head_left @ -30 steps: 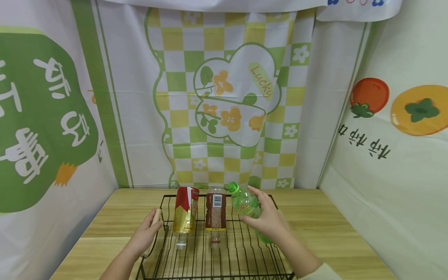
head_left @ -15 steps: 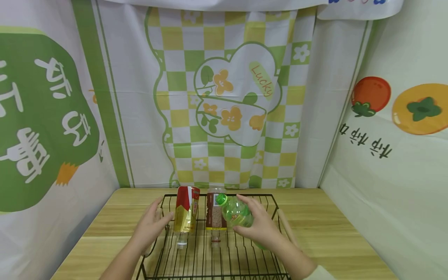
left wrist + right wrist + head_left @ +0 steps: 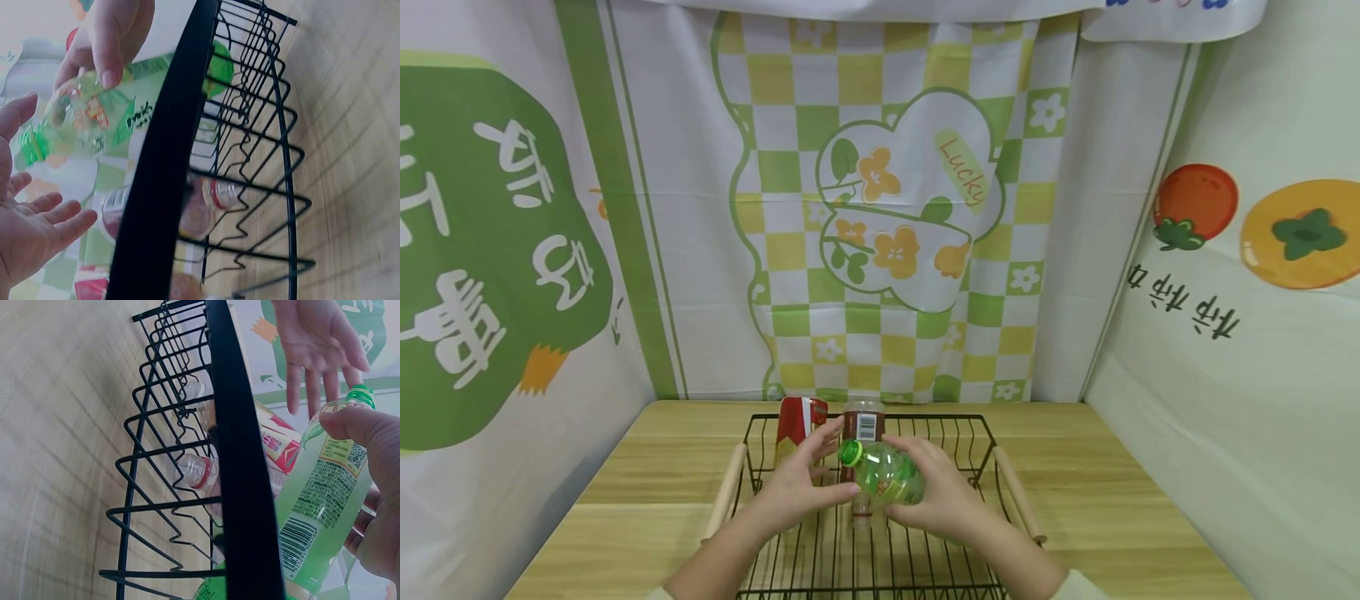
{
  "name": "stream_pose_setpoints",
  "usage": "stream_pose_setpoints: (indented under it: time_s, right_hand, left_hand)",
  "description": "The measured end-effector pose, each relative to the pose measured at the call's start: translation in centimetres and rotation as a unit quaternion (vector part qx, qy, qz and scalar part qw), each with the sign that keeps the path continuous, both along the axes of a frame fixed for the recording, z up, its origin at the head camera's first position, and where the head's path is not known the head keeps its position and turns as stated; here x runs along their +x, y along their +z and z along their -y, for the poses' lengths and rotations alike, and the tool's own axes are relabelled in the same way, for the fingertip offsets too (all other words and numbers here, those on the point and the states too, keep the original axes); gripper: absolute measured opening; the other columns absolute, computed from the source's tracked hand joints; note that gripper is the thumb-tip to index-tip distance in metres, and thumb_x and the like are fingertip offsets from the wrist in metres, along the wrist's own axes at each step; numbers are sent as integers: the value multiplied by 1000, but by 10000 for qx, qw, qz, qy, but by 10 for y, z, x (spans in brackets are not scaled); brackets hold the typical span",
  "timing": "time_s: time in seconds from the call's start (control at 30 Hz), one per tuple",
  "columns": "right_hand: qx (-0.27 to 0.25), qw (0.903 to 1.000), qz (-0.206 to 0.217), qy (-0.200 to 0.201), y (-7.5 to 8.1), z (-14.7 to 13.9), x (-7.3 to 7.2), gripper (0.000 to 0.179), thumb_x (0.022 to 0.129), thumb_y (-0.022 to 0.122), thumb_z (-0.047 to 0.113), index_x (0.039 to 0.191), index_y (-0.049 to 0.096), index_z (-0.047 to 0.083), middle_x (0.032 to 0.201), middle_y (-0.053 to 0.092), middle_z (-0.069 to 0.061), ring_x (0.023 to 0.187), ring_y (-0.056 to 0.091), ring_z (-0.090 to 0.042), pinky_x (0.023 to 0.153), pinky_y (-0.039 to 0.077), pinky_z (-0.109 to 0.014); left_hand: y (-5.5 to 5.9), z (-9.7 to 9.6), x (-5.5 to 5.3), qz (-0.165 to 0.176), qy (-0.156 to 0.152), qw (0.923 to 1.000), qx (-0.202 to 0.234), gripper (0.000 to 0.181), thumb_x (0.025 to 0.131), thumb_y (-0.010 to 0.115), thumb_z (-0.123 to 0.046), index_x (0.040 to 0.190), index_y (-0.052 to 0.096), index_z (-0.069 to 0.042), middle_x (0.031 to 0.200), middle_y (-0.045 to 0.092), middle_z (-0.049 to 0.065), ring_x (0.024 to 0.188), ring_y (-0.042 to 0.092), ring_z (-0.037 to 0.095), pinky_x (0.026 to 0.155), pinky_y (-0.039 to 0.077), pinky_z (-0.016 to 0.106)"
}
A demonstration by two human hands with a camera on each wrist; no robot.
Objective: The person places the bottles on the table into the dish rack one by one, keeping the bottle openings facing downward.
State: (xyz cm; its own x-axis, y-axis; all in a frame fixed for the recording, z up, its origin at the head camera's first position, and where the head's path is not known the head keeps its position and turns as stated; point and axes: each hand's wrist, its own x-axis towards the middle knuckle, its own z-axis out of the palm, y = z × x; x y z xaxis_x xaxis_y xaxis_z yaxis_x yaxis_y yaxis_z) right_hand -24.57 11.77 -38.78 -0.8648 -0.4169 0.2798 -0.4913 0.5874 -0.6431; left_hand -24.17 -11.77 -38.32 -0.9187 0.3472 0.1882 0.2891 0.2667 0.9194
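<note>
My right hand [image 3: 936,492] grips a green plastic bottle [image 3: 325,494] round its upper body, the bottle tilted with its green cap [image 3: 851,452] toward the left hand. In the left wrist view the fingers of my left hand [image 3: 31,219] are spread beside the cap, holding nothing. Below and behind the hands, a bottle with a brown label [image 3: 865,425] stands neck-down in the black wire rack [image 3: 917,567]. To its left is a bottle with a red and gold label [image 3: 793,423], partly hidden by the left hand.
The rack has a pale wooden handle on each side, the left handle [image 3: 727,492] and the right handle [image 3: 1018,496]. It stands on a wooden table [image 3: 1097,483]. A patterned cloth [image 3: 887,350] hangs behind, with more cloth at both sides.
My left hand has left the rack's left handle and moved right to the bottle cap. My right hand has brought the green bottle left and lower, to the middle.
</note>
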Motion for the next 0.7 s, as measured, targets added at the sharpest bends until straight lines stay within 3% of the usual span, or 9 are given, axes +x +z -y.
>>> stream_pose_setpoints:
  time_s: [0.1,0.27,0.53,0.7]
  right_hand:
    - [132,9998,-26,139,0,2,1,84,70,85,19,144,47,20,144,49,-13,123,50,-37,87,53,-59]
    - [274,9992,42,297,-1,4,3,82,72,84,24,144,46,24,143,49,-9,123,49,-34,88,53,-56]
    - [517,9979,-123,379,-2,7,8,80,72,84,25,143,48,22,138,53,-8,121,50,-30,89,54,-53]
    - [667,9967,-154,430,-1,8,10,81,71,83,23,143,47,23,138,53,-9,122,50,-32,90,53,-56]
  left_hand:
    - [1,-6,0,5,-256,9996,99,86,82,80,-20,153,32,-13,151,37,26,128,49,47,98,51,53]
    - [1,-11,-1,159,-529,9983,201,67,82,80,-18,138,46,-4,131,54,24,102,66,30,78,60,33]
    - [0,-11,-1,278,-503,9983,-57,53,79,82,-18,123,55,-5,120,59,19,94,66,21,74,60,30]
    - [-1,-10,0,37,-342,9977,-577,55,77,83,-24,123,57,-11,122,58,15,95,64,21,75,60,31]
